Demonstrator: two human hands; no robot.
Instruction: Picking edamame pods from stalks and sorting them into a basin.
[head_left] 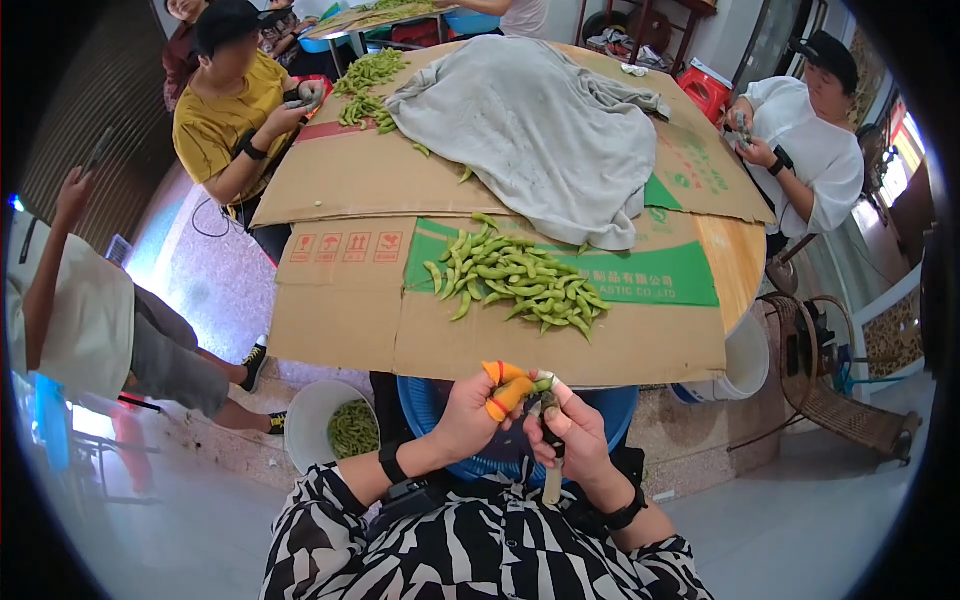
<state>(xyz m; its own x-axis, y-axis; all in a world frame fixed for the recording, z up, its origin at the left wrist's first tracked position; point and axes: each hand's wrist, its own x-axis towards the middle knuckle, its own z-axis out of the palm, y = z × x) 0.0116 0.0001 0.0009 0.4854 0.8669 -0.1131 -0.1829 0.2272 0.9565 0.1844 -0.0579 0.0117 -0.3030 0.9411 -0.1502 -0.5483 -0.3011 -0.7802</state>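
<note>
Above my lap, my left hand [470, 415], with orange covers on its fingertips, pinches a green soybean pod [543, 384]. Close beside it, my right hand [585, 440], a white wrap on a finger, is closed round a small hand tool [552, 480] with a dark upper part and a pale handle end. The tool's head meets the pod; fingers partly hide both. Beneath my hands stands a blue basket [612, 408]. Just ahead, a heap of soybean pods [510, 275] lies on the cardboard [340, 325] covering the table.
A grey cloth [540, 130] covers a mound on the table. More pods [370, 75] lie far left. A white bucket [305, 425] of pods stands left, another bucket [745, 360] right, near a wicker chair [840, 400]. Co-workers sit either side; a person [80, 300] stands left.
</note>
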